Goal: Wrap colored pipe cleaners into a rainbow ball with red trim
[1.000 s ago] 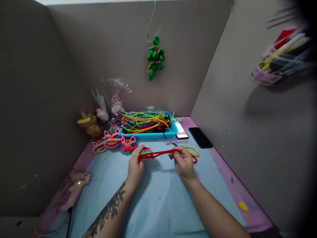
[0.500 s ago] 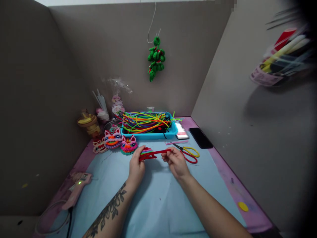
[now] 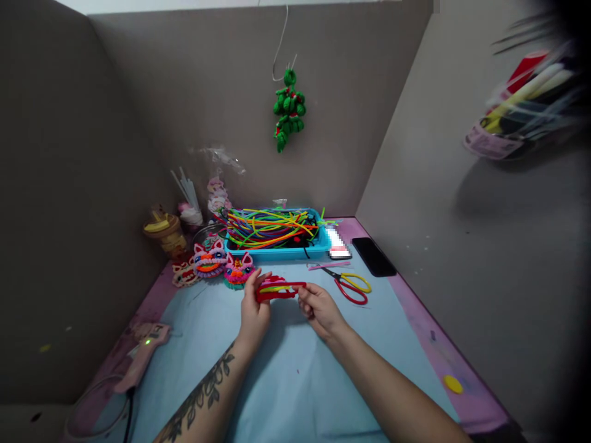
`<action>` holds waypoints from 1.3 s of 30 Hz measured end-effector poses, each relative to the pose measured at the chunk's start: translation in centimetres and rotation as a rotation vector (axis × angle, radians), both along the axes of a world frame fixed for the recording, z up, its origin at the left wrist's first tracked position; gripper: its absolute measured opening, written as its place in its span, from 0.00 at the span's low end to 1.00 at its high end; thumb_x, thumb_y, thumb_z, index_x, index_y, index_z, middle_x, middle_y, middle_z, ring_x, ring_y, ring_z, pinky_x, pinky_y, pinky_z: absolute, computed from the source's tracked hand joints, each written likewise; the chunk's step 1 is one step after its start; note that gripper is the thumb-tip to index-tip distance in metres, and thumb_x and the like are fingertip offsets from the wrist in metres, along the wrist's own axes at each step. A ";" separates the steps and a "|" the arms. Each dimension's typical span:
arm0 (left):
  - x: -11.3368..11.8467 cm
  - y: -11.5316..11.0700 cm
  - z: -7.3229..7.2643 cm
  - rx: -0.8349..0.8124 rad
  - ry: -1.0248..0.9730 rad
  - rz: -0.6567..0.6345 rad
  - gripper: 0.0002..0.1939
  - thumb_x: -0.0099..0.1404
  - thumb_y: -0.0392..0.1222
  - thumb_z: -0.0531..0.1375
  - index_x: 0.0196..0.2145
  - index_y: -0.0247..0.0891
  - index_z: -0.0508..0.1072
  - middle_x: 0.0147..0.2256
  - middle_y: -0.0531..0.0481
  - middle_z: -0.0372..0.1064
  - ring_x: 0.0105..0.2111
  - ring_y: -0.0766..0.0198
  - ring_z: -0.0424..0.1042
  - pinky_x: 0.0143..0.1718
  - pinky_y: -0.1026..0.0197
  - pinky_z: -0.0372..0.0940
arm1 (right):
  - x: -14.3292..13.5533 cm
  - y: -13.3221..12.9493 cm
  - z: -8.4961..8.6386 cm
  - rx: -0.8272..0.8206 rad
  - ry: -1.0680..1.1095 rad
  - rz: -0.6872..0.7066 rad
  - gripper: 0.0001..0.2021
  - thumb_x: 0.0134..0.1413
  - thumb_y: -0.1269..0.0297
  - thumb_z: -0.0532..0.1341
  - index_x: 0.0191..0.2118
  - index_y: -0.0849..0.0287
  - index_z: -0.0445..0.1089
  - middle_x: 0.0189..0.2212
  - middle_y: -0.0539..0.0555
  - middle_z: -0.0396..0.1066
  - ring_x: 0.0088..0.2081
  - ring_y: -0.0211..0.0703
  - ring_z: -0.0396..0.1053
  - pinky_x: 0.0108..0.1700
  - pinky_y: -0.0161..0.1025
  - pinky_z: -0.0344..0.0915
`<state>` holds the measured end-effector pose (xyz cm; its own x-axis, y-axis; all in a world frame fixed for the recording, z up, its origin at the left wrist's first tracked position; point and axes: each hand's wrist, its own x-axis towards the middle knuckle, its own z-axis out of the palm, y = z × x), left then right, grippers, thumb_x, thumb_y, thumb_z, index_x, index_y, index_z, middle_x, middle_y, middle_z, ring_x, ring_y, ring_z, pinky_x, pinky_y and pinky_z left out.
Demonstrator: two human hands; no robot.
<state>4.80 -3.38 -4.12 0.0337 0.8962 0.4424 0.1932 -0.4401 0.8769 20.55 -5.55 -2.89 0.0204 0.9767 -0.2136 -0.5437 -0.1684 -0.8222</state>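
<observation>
With the clock centred on the soft-looking, red-edged piece with yellow and pink inside (image 3: 278, 288), the left hand (image 3: 256, 303) lies at about 8 o'clock, wrapped round the piece's near end, probably to steady it. The right hand (image 3: 321, 309), at 4 o'clock, pinches a red strand at the opposite end between thumb and fingers, which likely holds that strand out straight. The hands are apart, joined only by the piece, which seems to be raised over the pale blue cloth (image 3: 295, 403).

The scissors with one red and one yellow handle (image 3: 346, 284) lie at 3 o'clock, just past the right hand, presumably for quick reach. The turquoise plastic tray of thin multicoloured strands (image 3: 277, 252) sits at 12 o'clock, near the back, apparently as a supply. At 10 o'clock, a pink-eared, multicoloured animal face (image 3: 239, 271) stands close to the left fingertips and limits movement that way. The pink pistol-shaped tool with a green light (image 3: 144, 357) rests at 8 o'clock, its cord leading towards the near edge.

Grey panels (image 3: 240, 55) bound the far side and both flanks. The black rectangular phone (image 3: 373, 256), at 2 o'clock, crowds the right-hand panel. The widest open room is towards 6 o'clock, between the forearms.
</observation>
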 end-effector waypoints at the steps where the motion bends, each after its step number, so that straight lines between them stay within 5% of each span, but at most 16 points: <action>1: 0.0 0.0 0.0 -0.013 -0.011 -0.008 0.27 0.61 0.30 0.50 0.58 0.39 0.55 0.52 0.41 0.68 0.50 0.59 0.69 0.53 0.51 0.62 | 0.0 0.0 0.1 0.008 -0.027 -0.005 0.15 0.34 0.55 0.71 0.24 0.61 0.72 0.11 0.42 0.56 0.15 0.26 0.48 0.18 0.28 0.41; 7: 0.2 0.0 -0.2 -0.120 -0.040 -0.051 0.24 0.65 0.38 0.50 0.59 0.37 0.54 0.54 0.37 0.66 0.50 0.57 0.70 0.51 0.51 0.64 | -0.1 -0.4 0.0 0.166 -0.338 -0.087 0.11 0.40 0.58 0.67 0.30 0.60 0.78 0.18 0.48 0.68 0.18 0.31 0.55 0.21 0.32 0.53; 14: 0.4 0.1 -0.1 -0.131 0.053 -0.021 0.24 0.60 0.34 0.54 0.55 0.35 0.62 0.52 0.38 0.68 0.50 0.56 0.69 0.52 0.51 0.64 | -0.6 -1.2 -0.2 0.485 -0.732 -0.191 0.12 0.53 0.66 0.60 0.41 0.52 0.78 0.28 0.53 0.75 0.30 0.43 0.69 0.34 0.39 0.66; 19: -0.1 0.7 -0.4 -0.104 0.077 0.060 0.27 0.57 0.27 0.50 0.54 0.38 0.65 0.51 0.42 0.69 0.51 0.58 0.69 0.53 0.51 0.63 | -0.1 -1.1 -0.5 0.593 -1.004 -0.215 0.21 0.50 0.71 0.60 0.52 0.54 0.70 0.27 0.51 0.71 0.26 0.40 0.65 0.32 0.37 0.65; 23: -0.4 1.1 -0.5 -0.091 0.134 0.116 0.28 0.55 0.25 0.49 0.53 0.38 0.67 0.51 0.43 0.70 0.52 0.57 0.68 0.54 0.49 0.62 | 0.7 -1.2 -0.3 0.725 -1.175 -0.312 0.17 0.52 0.73 0.57 0.48 0.57 0.69 0.30 0.54 0.70 0.30 0.41 0.66 0.34 0.39 0.66; 28: -0.2 0.9 -0.7 -0.045 0.173 0.093 0.28 0.55 0.25 0.50 0.52 0.38 0.67 0.51 0.43 0.70 0.51 0.57 0.68 0.54 0.49 0.62 | 0.8 -1.2 0.1 0.855 -1.171 -0.276 0.12 0.54 0.75 0.54 0.38 0.55 0.72 0.33 0.55 0.74 0.36 0.44 0.69 0.40 0.42 0.66; 35: 0.2 0.6 -1.2 -0.020 0.222 0.033 0.28 0.56 0.26 0.50 0.54 0.37 0.65 0.51 0.41 0.69 0.52 0.57 0.68 0.54 0.49 0.63 | -0.4 -1.1 0.3 0.443 -0.713 -0.136 0.04 0.51 0.64 0.61 0.30 0.58 0.71 0.25 0.50 0.70 0.27 0.39 0.66 0.30 0.35 0.62; 39: 0.2 0.6 -1.5 0.016 0.271 0.018 0.29 0.56 0.25 0.50 0.54 0.38 0.66 0.52 0.41 0.69 0.52 0.57 0.68 0.55 0.49 0.62 | -0.6 -0.8 0.4 0.457 -0.751 -0.115 0.04 0.49 0.64 0.62 0.30 0.58 0.72 0.25 0.50 0.67 0.26 0.37 0.62 0.28 0.34 0.59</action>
<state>5.03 -2.77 -5.61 0.1375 0.8905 0.4337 0.4280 -0.4483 0.7848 19.93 -6.39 -2.51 0.1015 0.9464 0.3066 0.1734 0.2867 -0.9422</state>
